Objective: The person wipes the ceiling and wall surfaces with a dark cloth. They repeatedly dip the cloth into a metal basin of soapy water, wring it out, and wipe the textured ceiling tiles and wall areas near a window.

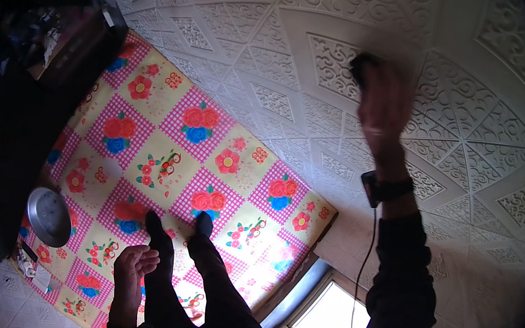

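Observation:
My right hand [384, 104] is raised to the white embossed wall panel [285, 36] at the upper right, closed around a small dark object [363, 68]. Motion blur hides what the object is, and whether it touches the panel I cannot tell. A dark device on a band with a cable sits on that wrist. Low in the view, my left hand [135, 263] hangs beside my leg with its fingers loosely curled and nothing seen in it. Under my feet lies a flowered, checked sheet [188, 167].
A round metal pan [49, 217] rests at the sheet's left edge, near a small dark flat object [29, 251] and crumpled white paper [26, 263]. Dark furniture with clutter stands along the left. A bright window [330, 315] is at the lower right.

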A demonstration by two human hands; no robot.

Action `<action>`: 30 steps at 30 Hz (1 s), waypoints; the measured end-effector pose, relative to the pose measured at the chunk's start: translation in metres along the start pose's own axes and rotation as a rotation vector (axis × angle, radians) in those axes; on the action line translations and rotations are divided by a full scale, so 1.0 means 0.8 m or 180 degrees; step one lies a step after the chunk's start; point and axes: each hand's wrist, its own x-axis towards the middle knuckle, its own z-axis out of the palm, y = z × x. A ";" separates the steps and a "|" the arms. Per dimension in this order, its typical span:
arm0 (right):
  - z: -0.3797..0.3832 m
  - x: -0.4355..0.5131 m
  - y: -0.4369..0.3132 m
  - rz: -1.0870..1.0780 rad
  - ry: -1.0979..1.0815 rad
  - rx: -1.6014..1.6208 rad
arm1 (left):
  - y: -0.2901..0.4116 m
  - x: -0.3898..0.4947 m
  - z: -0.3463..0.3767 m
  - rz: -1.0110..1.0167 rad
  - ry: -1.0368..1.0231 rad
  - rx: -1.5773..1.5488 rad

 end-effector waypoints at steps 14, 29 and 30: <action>0.008 -0.010 -0.010 -0.0010 0.0328 -0.0160 | -0.010 0.016 0.012 -0.0036 -0.0138 -0.0039; 0.049 -0.004 -0.038 -0.0178 0.0623 0.0664 | -0.005 0.024 0.022 -0.0044 -0.0057 0.0009; 0.069 -0.022 -0.057 -0.0297 -0.0067 0.1215 | -0.003 0.024 0.027 0.0029 -0.0165 -0.0052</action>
